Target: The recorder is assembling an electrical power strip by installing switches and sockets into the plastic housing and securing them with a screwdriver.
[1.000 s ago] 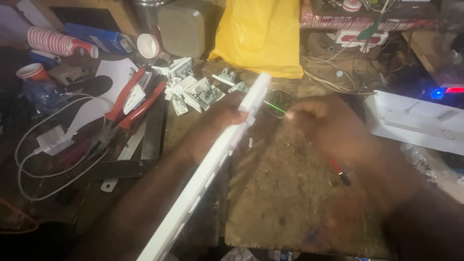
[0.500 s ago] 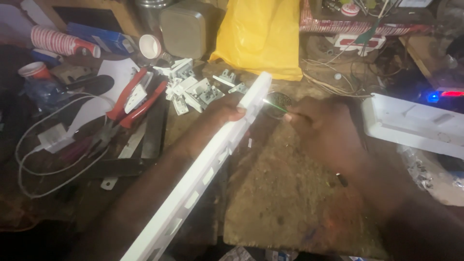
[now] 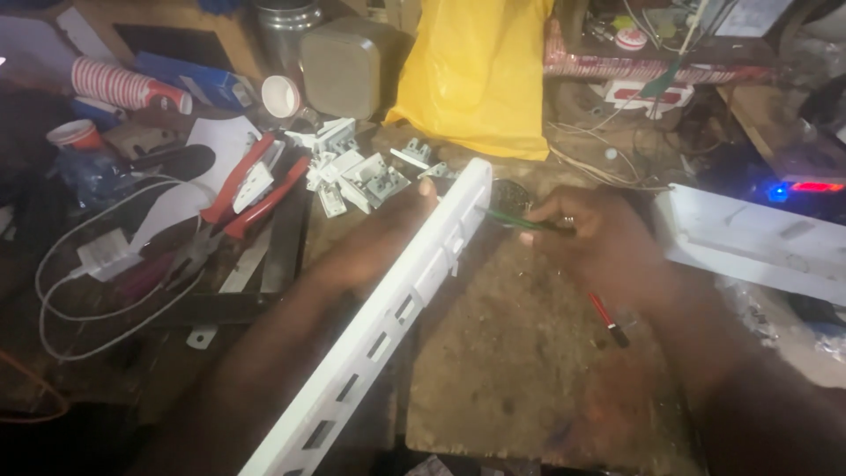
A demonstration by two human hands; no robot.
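The left hand (image 3: 388, 234) closes around the upper end of a long white slotted plastic strip (image 3: 388, 322), slanted over the tabletop (image 3: 520, 370). The right hand (image 3: 608, 242) pinches a thin green-handled tool (image 3: 520, 220) at the strip's tip. The strip looks light, stiff, and best gripped along its edges.

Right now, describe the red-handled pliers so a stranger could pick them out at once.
Start at the yellow plastic bag at the back of the bench, then go left past the heap of small white plastic parts. The pliers lie just beyond it, handles pointing up toward the heap, beside a looped white cable. Their two red handles are the only ones among the white clutter.
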